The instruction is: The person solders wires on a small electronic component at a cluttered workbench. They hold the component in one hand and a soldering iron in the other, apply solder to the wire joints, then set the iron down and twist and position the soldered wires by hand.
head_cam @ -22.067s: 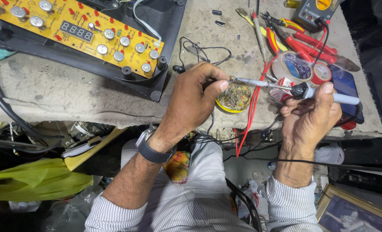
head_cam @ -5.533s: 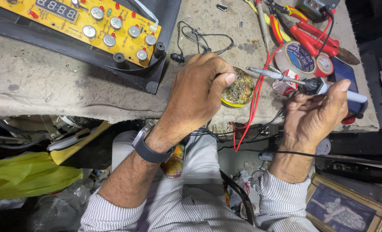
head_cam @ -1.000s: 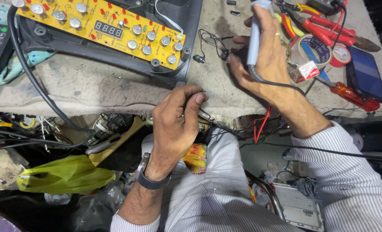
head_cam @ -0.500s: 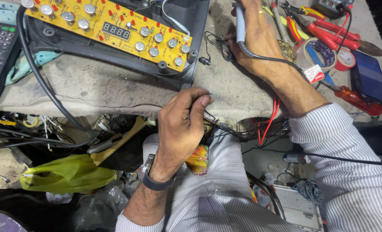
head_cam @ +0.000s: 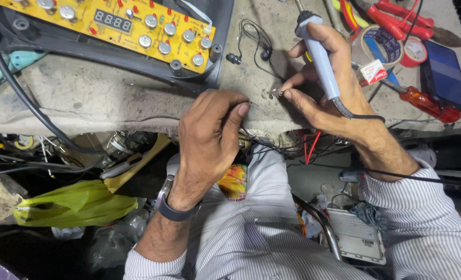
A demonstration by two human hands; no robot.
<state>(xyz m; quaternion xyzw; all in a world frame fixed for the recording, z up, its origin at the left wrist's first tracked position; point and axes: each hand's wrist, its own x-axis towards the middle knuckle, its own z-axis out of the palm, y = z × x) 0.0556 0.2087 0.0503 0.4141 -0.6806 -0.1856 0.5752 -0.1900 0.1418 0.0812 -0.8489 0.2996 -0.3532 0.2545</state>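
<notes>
Soldering iron [head_cam: 317, 52] rides in the right hand [head_cam: 329, 88], whose fingertips pinch a small part [head_cam: 276, 94] beside the yellow circuit board [head_cam: 111, 23]; left hand [head_cam: 209, 140] pinches thin wire [head_cam: 256, 140]. Part could slip.

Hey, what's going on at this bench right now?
A person is sitting at a cluttered workbench doing electronics work. The right hand holds a soldering iron tip-up, clear of the work, and pinches a tiny part at its fingertips. The left hand pinches something small at the bench edge, too small to tell what. A yellow circuit board lies at the upper left; tape rolls, red-handled tools and a phone lie at the right.
</notes>
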